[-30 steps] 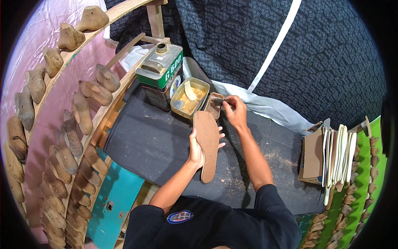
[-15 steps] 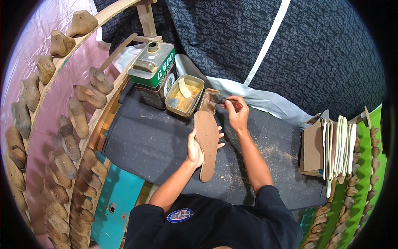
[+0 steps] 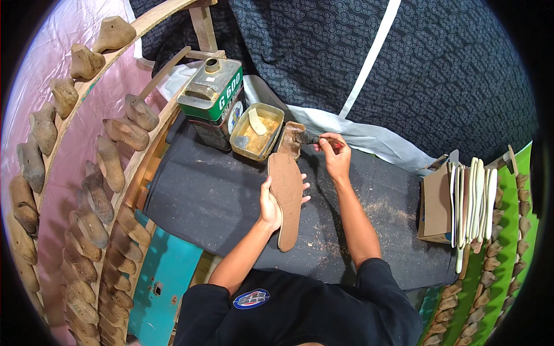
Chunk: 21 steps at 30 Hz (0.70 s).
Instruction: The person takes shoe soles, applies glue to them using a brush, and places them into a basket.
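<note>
A brown insole (image 3: 287, 202) rests across my left hand (image 3: 270, 209), which grips it from the left and below, its fingertips showing past the right edge. Beyond its top end lies a small open tray (image 3: 291, 149) with a brown, stained inside. My right hand (image 3: 336, 157) pinches the handle of a dark brush (image 3: 309, 139), whose bristle end sits in that tray. To the tray's left stands a rectangular tin (image 3: 237, 151), holding yellowish residue, a pale curved piece (image 3: 257, 123) and a grey lump.
A metal can (image 3: 213, 104), green and dark, stands at the back left. Wooden shoe lasts (image 3: 126, 134) line racks on the left, and more hang at the far right. A cardboard box (image 3: 434, 207) with cream soles (image 3: 475, 199) is at the right. Crumbs dot the dark tabletop (image 3: 196, 190).
My right hand has shifted slightly right, and the brush lies flatter with its tip still in the small tray. The insole has moved a touch to the left with my left hand.
</note>
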Tool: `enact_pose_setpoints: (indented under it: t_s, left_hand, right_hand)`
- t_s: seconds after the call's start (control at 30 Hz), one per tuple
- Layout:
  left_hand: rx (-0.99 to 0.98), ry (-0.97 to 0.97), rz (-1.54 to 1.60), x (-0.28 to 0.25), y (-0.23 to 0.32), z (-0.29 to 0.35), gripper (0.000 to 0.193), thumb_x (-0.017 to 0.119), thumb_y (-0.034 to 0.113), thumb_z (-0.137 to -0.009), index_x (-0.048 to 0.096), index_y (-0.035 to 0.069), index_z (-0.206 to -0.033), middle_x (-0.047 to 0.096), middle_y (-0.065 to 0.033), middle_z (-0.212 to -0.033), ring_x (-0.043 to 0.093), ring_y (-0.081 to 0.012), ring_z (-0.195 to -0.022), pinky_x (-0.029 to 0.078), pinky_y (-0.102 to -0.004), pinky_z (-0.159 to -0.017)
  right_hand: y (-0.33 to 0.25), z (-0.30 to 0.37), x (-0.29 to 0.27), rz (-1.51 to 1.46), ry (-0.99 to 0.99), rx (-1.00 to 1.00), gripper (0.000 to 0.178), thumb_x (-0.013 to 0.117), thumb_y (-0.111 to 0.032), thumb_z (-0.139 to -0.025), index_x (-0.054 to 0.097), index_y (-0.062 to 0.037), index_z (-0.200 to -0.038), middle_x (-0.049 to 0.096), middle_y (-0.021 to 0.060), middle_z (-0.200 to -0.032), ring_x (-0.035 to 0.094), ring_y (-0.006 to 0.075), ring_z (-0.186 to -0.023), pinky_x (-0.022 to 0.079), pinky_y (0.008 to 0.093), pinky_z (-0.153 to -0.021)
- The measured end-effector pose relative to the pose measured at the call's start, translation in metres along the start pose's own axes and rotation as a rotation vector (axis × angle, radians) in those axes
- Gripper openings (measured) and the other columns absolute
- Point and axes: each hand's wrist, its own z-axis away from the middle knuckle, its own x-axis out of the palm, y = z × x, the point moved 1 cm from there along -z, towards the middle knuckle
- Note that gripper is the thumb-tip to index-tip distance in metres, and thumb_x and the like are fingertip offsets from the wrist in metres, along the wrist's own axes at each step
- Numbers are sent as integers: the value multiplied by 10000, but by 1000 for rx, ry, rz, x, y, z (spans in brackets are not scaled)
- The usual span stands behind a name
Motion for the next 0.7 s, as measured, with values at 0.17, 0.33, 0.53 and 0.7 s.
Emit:
enact_pose_setpoints:
  t_s: [0.17, 0.33, 0.53, 0.7]
  left_hand:
    - [-3, 12, -9, 0, -1, -1, 732, 290, 596, -960, 373, 61, -1451, 518, -191, -1377, 581, -310, -1167, 517, -467, -927]
    - [-16, 24, 3, -2, -2, -3, 726, 292, 592, -962, 374, 61, -1451, 529, -193, -1365, 597, -306, -1145, 531, -454, -909]
    - [-19, 31, -5, -2, -2, -5, 725, 292, 592, -964, 381, 60, -1447, 533, -194, -1361, 606, -300, -1129, 545, -433, -883]
    - [-11, 20, -14, -2, -1, -6, 726, 275, 601, -967, 388, 64, -1443, 533, -186, -1363, 605, -293, -1130, 548, -427, -881]
  right_hand:
    - [4, -4, -5, 194, -84, 50, 126, 611, -17, -928, 628, 25, -1046, 671, 86, -899, 663, 158, -765, 545, 279, -730]
    - [10, -6, -10, 131, -41, 64, 118, 626, -20, -913, 638, 26, -1021, 682, 80, -891, 680, 156, -775, 555, 273, -700]
    - [18, -7, -15, -31, -3, 143, 111, 621, -8, -913, 640, 23, -1017, 677, 86, -919, 685, 174, -775, 572, 280, -713]
    - [23, -10, -18, -119, 46, 197, 114, 616, 3, -896, 640, 21, -1006, 677, 91, -927, 686, 184, -777, 568, 280, -710]
